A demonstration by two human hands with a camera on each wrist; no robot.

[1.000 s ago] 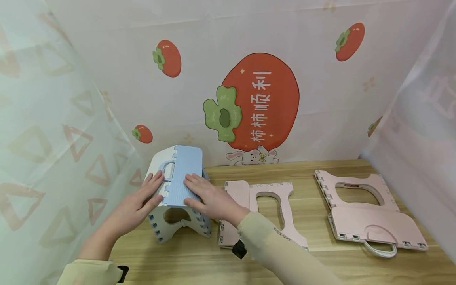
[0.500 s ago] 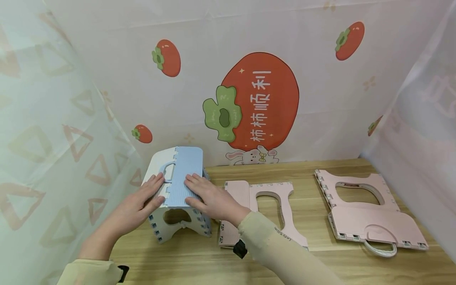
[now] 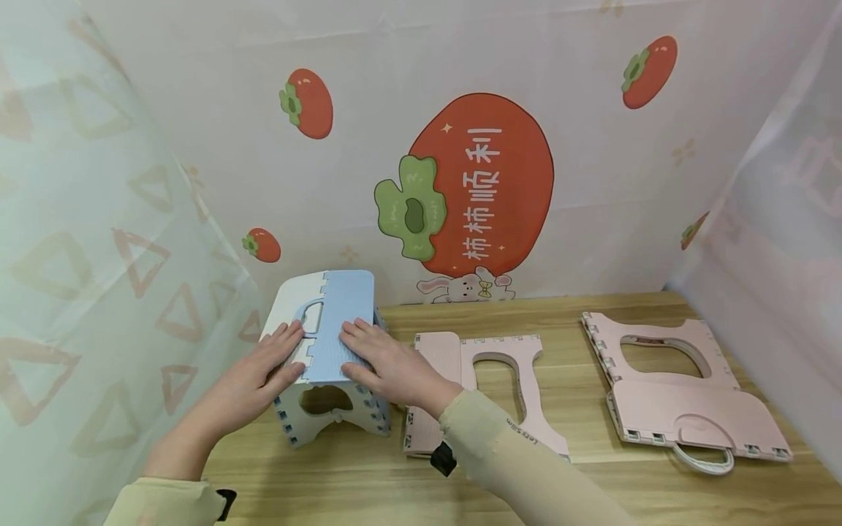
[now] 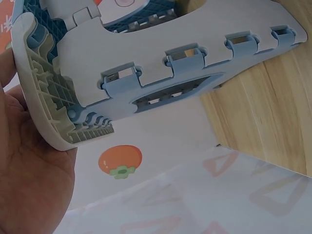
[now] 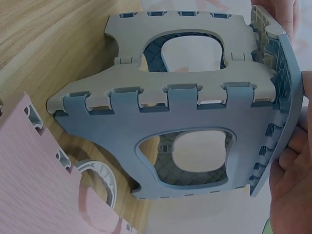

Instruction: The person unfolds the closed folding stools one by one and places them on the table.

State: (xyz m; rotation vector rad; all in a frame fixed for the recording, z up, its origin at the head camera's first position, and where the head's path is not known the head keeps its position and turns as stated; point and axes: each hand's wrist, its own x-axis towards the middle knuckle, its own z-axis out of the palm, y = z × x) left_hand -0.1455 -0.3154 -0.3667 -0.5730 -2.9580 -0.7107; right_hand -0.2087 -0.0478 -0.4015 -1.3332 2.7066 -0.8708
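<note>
A folding step stool, its seat half white and half light blue, stands unfolded at the left of the table in the head view. My left hand rests on the white half, fingers straight. Flat on the blue half lies my right hand, its fingers extended. The left wrist view shows the stool's white and blue legs spread under the seat, with the left palm at the seat edge. In the right wrist view the blue side panel has an oval opening, and the right fingers touch the seat.
A folded pink stool lies flat just right of the blue one, partly behind the right forearm. Farther right lies another folded pink stool with a white handle. A printed sheet backs the wooden table, with sheets at both sides.
Both hands stay on the stool's seat, almost still. The head view has shifted very slightly.
</note>
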